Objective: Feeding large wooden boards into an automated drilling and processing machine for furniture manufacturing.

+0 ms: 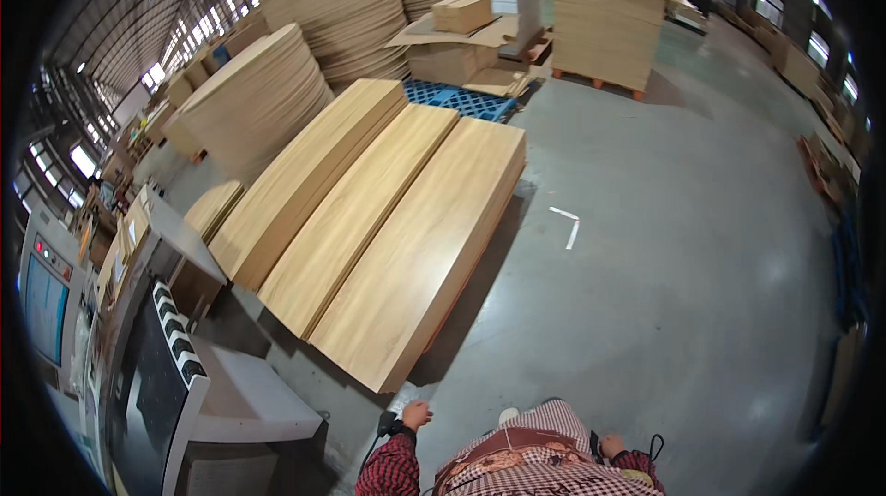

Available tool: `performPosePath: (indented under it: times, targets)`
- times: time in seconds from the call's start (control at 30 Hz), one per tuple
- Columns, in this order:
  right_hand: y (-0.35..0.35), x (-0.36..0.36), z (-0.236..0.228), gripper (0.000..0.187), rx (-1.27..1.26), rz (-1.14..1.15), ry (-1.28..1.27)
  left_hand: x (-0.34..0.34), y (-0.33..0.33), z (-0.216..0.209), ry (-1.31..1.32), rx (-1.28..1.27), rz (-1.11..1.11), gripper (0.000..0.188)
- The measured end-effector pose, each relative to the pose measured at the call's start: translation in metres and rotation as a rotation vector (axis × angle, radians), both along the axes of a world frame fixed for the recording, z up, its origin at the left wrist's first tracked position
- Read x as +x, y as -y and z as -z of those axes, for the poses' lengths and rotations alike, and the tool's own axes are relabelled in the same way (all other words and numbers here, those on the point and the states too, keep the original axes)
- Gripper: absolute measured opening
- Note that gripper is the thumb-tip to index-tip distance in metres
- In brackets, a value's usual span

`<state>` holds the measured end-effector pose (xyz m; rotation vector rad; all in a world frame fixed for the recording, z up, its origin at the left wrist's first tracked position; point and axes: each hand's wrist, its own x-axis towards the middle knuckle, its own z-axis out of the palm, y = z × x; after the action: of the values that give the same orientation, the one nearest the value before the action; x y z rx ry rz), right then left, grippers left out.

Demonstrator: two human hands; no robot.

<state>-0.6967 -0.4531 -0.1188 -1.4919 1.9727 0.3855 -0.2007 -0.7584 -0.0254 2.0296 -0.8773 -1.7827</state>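
My left hand (417, 415), in a red and black checked sleeve with a dark band at the wrist, is just off the near end of the right stack of wood-grain boards (425, 251). Its fingers look loosely curled, with nothing visible in them. Low beside my checked apron (544, 441) hangs my right hand (611, 446), touching no boards; its fingers are too small to make out. Alongside the right stack lie a middle stack of boards (360, 219) and a taller left stack (309, 182), all long, pale and side by side.
At the left stands a machine with a black panel (148, 404), a white side table (249, 394) and a screen (44, 302). Beyond the boards are a blue pallet (461, 99), tall panel stacks (341, 16) and another stack on a pallet (604, 30). White tape (570, 227) marks the grey floor.
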Motion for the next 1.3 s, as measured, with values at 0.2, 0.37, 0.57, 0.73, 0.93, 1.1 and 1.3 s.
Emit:
performPosePath:
  times: [0.2,0.37,0.57,0.73,0.93,1.1,1.3]
  targets:
    - [0.134,0.011,-0.049,0.021,0.053,-0.016,0.276,0.085,-0.043,0.025,0.041,0.258,-0.306,0.022]
    - [0.319,0.042,-0.071,0.026,0.100,0.089,0.461,0.050,-0.027,0.006,-0.075,0.220,-0.608,0.015]
    - [0.562,0.133,-0.051,0.025,0.047,0.203,0.773,0.041,0.051,-0.001,-0.072,0.020,-0.583,0.025]
    - [0.683,0.250,-0.121,0.024,-0.067,-0.190,0.746,0.065,0.073,0.017,-0.132,-0.041,-0.691,0.029]
    - [0.699,0.352,-0.129,0.025,0.078,-0.133,0.880,0.108,0.057,0.063,0.262,0.029,-0.089,0.021]
    - [0.631,0.335,-0.072,0.027,0.283,-0.006,0.899,0.165,0.088,0.120,0.687,-0.299,0.533,0.026]
    - [0.602,0.342,-0.025,0.027,0.622,-0.064,0.637,0.225,0.062,0.240,0.608,0.048,-0.165,0.023]
